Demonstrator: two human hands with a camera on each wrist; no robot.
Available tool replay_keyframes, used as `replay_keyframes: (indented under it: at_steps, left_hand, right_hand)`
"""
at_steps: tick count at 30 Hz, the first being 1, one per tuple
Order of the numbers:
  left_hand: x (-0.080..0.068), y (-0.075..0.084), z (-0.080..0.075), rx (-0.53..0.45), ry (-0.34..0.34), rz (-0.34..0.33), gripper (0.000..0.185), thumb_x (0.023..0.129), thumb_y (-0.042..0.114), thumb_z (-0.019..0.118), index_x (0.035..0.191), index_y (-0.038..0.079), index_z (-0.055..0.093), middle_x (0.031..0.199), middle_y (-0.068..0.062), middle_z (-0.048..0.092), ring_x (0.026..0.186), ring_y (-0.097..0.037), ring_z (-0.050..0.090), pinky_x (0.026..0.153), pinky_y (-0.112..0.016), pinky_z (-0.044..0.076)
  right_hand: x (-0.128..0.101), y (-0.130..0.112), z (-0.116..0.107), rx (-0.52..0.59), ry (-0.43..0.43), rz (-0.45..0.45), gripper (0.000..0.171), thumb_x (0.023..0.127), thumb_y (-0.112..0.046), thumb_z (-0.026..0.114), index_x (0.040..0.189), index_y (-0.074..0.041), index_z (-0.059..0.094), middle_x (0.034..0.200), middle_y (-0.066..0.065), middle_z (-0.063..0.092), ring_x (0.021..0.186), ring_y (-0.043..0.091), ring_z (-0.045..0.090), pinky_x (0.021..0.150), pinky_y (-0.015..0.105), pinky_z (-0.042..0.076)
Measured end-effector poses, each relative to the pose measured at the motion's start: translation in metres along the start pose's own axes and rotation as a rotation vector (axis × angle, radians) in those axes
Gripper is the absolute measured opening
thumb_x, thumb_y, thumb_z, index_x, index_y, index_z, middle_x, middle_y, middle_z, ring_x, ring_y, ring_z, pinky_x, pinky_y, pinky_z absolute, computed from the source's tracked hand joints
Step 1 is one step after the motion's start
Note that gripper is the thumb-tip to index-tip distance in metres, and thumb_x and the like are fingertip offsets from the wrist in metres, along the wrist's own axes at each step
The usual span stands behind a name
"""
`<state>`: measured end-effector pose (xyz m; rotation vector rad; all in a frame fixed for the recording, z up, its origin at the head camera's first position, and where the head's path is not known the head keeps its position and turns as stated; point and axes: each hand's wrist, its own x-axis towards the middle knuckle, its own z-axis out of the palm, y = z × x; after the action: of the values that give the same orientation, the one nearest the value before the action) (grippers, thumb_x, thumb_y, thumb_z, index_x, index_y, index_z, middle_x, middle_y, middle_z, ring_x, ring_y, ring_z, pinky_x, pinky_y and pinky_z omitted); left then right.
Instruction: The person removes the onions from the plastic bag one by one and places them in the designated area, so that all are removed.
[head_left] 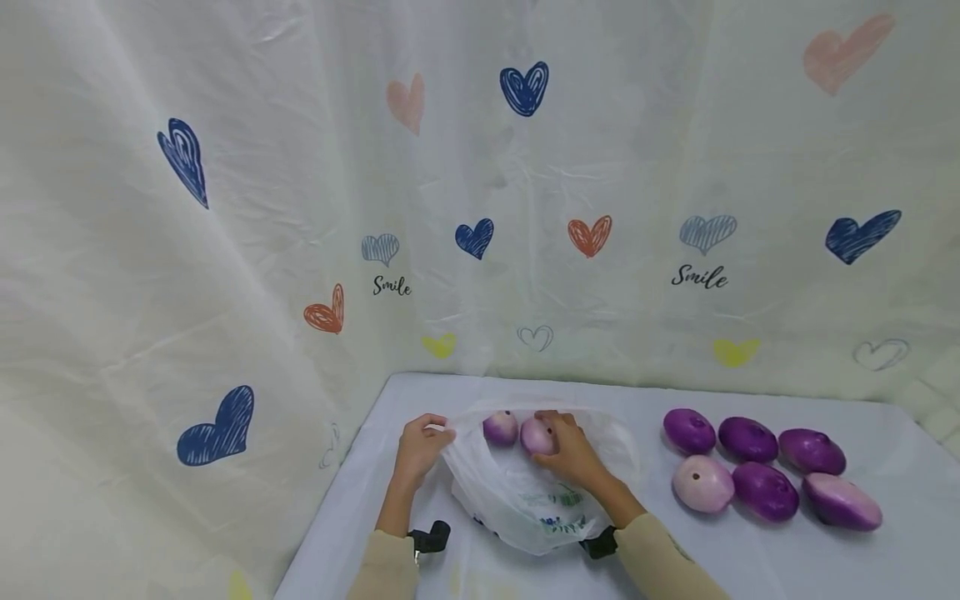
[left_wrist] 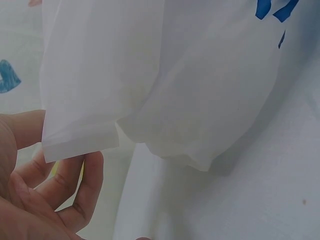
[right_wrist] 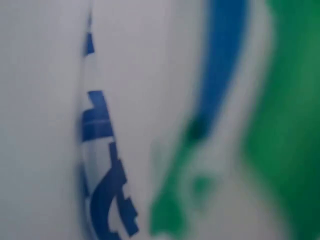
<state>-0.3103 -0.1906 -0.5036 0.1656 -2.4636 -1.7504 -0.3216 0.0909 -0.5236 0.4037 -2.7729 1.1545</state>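
Observation:
A white plastic bag (head_left: 510, 517) with green and blue print lies on the table, its mouth spread wide. My left hand (head_left: 420, 448) pinches the bag's rim at the left; the left wrist view shows the thumb and fingers (left_wrist: 92, 182) at the edge of the thin plastic (left_wrist: 105, 70). At the bag's mouth, my right hand (head_left: 576, 457) grips a pale purple onion (head_left: 534, 435) from the right. Another purple-and-white onion (head_left: 500, 428) sits just left of it, within the bag's opening. The right wrist view holds only blurred bag print (right_wrist: 225, 60), hiding that hand.
Several onions stand in two rows at the right of the white-covered table (head_left: 615, 575): mostly dark purple ones (head_left: 765, 492), a pale one (head_left: 703, 483) and a two-toned one (head_left: 842, 502). A curtain with printed hearts (head_left: 637, 317) hangs behind the table.

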Motion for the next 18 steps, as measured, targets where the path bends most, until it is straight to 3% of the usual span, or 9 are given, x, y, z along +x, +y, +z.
replay_keyframes:
  at_steps: [8,18]
  left_hand:
    - [0.001,-0.001,0.0,0.011,-0.003,-0.007,0.023,0.092,0.017,0.073,0.112,0.005,0.07,0.086,-0.008,0.074,0.076,-0.018,0.064,0.065,-0.031,0.046]
    - [0.002,-0.001,0.0,0.008,0.003,-0.006,0.022,0.092,0.016,0.073,0.11,0.005,0.07,0.082,-0.006,0.072,0.073,-0.017,0.063,0.064,-0.031,0.044]
  right_hand:
    - [-0.017,-0.002,-0.01,0.049,-0.034,-0.01,0.073,0.08,-0.02,0.088,0.143,-0.011,0.052,0.132,0.018,0.055,0.114,0.03,0.059,0.1,0.055,0.051]
    - [-0.039,-0.012,-0.027,0.184,-0.052,0.037,0.075,0.082,-0.026,0.087,0.146,-0.019,0.048,0.138,0.01,0.053,0.113,0.025,0.058,0.095,0.046,0.056]
